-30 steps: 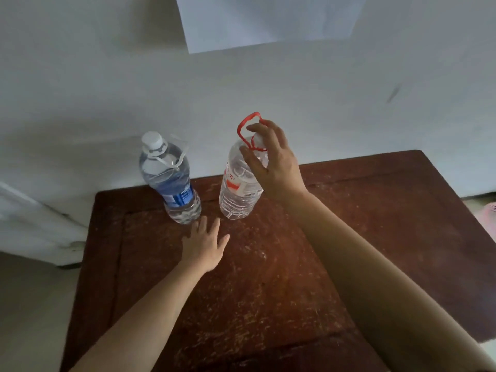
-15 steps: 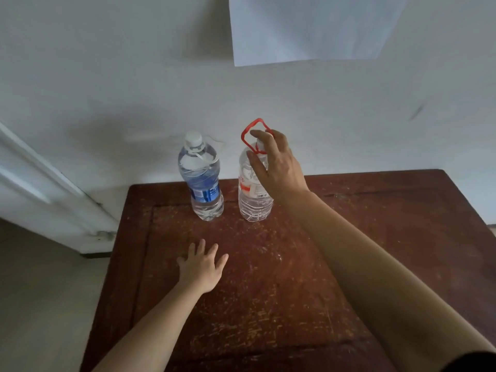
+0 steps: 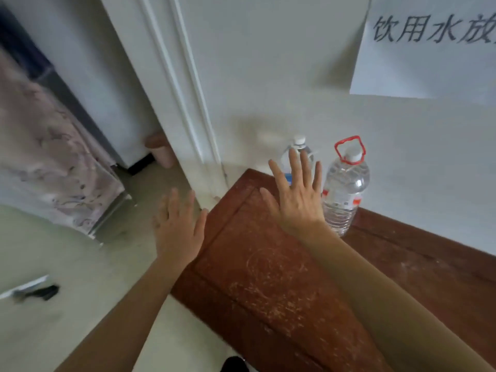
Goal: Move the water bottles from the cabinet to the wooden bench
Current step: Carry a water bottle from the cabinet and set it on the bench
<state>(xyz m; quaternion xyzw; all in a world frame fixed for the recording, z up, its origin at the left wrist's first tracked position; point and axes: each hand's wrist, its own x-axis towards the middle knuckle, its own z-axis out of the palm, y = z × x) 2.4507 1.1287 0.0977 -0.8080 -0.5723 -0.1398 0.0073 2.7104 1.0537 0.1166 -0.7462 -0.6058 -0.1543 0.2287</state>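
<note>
Upright on the bench (image 3: 268,269), tucked into its far left corner against the wall (image 3: 295,76): the red-handled bottle (image 3: 345,189), and just left of it the blue-label bottle (image 3: 299,147), mostly hidden behind the right hand (image 3: 298,200). That hand hovers in front of it, fingers (image 3: 293,170) straight and spread, gripping nothing; whether it touches the bottle, can't tell. The left hand (image 3: 178,226) hangs out over the bench's left edge, flat, empty as well. Both bottles look delivered, I'd say. Now the danger: tall, narrow bottles near a corner, and a spread hand right by them. A careless sweep could tip the blue-label bottle into its neighbour or off the left edge to the floor (image 3: 80,318). The door frame (image 3: 188,103) is just beyond the corner, with a paper sign (image 3: 429,55) above.
</note>
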